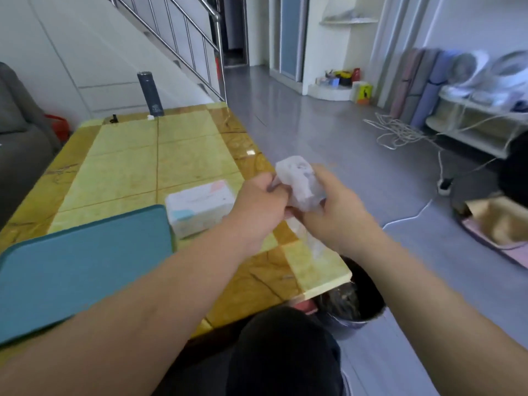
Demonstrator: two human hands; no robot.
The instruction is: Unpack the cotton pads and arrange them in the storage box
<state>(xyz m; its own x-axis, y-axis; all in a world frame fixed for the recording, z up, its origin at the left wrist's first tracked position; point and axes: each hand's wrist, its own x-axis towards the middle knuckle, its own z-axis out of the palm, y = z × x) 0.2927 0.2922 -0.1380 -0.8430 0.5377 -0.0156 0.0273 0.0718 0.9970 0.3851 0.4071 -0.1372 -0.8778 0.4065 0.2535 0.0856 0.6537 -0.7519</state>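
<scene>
Glossy tiled table, thin plastic pack, steel railing

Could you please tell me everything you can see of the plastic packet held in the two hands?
The packet is a whitish, translucent plastic wrapper with a faint, blurred print, crumpled and bulging. It is held in the air over the right edge of the table. The left hand pinches its left edge; the right hand curls round its right side. A loose strip of wrapper seems to hang beneath the hands. Whether it is open cannot be told.
</scene>
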